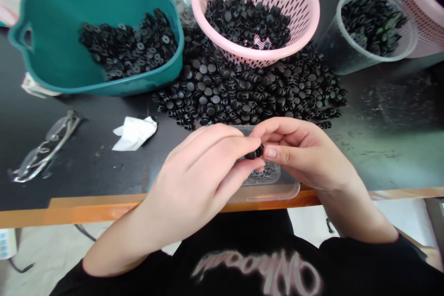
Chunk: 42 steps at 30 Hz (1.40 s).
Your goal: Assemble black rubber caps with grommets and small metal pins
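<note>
A small black plastic part (255, 152), judged light and stiff, is held at the rim, pinched between the curled left hand (194, 175) and right hand (298, 152).

Left hand (194, 180) and right hand (298, 152) pinch black piece (255, 152).

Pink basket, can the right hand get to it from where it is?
Probably yes. The right hand is pinching a small black piece with the left hand, but only the low pile of black pieces lies between it and the pink basket.
</note>
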Available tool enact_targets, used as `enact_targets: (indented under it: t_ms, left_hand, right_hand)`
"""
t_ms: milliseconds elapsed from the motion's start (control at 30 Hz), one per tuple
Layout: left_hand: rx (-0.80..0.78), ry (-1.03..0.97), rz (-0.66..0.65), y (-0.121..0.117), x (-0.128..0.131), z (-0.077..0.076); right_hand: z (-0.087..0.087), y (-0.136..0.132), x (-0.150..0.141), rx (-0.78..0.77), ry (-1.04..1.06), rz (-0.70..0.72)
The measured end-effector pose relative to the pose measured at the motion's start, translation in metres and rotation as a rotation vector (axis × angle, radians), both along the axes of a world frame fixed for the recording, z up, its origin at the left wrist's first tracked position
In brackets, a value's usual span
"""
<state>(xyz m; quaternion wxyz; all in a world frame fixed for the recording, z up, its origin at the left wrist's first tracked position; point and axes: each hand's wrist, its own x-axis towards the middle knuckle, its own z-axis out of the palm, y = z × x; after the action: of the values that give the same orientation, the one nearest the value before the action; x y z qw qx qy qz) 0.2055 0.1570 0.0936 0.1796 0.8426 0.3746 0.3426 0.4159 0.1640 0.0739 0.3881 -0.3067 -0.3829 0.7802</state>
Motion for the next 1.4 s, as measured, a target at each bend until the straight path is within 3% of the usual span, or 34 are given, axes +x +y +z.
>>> enact_targets:
  t_ms: [167,300,533,900,1233,1400]
  left_hand:
    - [0.041,0.068,-0.046,0.001,0.001,-0.007]
    - [-0.043,0.047,-0.087,0.002,0.003,-0.005]
    - [-0.186,-0.044,-0.047,0.004,0.002,0.0]
    - [-0.067,-0.068,-0.029,0.004,0.003,-0.001]
    - [-0.013,0.085,-0.018,0.006,0.003,-0.008]
    - [-0.045,0.276,-0.063,0.01,0.0,-0.012]
  right_hand:
    - [-0.003,-0.002,-0.003,-0.035,0.033,-0.001]
    - [-0.002,-0.004,-0.004,-0.039,0.047,-0.016]
    - [0.002,-0.005,-0.003,0.042,0.079,0.022]
    - [-0.003,-0.007,-0.001,0.157,0.025,-0.033]
    - [-0.001,-0.009,-0.007,0.106,-0.118,-0.108]
    - [0.0,-0.006,-0.011,0.072,-0.27,-0.096]
